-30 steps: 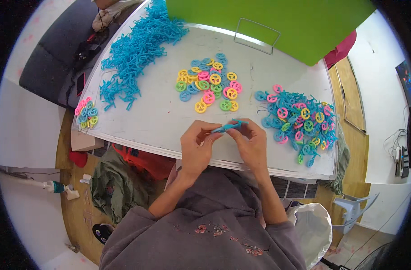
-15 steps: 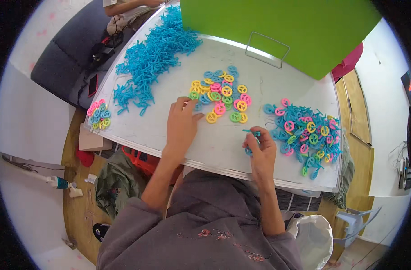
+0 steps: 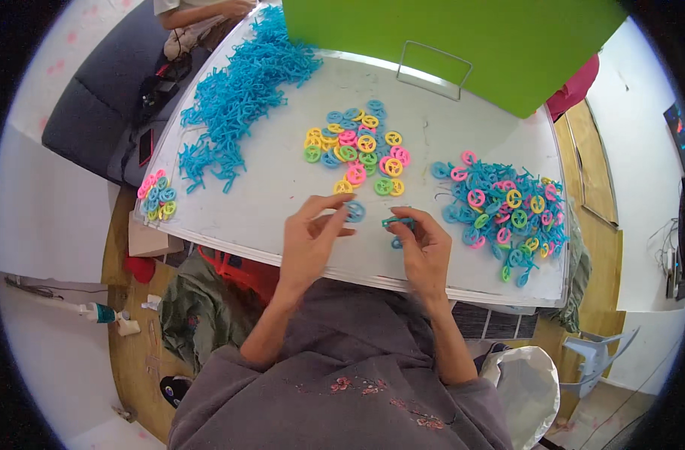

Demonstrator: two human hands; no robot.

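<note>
Through the head camera I have both bare hands over the near edge of the white table (image 3: 275,172), a little way apart. The left hand (image 3: 310,238) is partly closed, its thumb and forefinger drawn together at the left rim of a blue spoked wheel (image 3: 355,212), which I read as a pinch; the other fingers curl loosely. The right hand (image 3: 426,256) is half curled, with a thin blue stick piece (image 3: 397,222) gripped between thumb and fingers and pointing left toward the wheel without touching it. Just under those fingertips I see part of a second blue wheel (image 3: 396,243); I cannot tell whether the hand holds it or it lies on the table.

Just beyond the hands, at mid-table, I have a loose pile of wheels (image 3: 348,154) in yellow, pink, green and blue. Far left spreads a big heap of blue branching pieces (image 3: 241,82). To the right sits a mixed heap (image 3: 504,214) of coloured wheels among blue pieces, and at the left corner a small cluster of wheels (image 3: 159,196).

A green panel (image 3: 447,45) stands at the far side, a wire frame (image 3: 462,82) before it. Far left, a co-worker's hand (image 3: 236,9) shows by the table.
</note>
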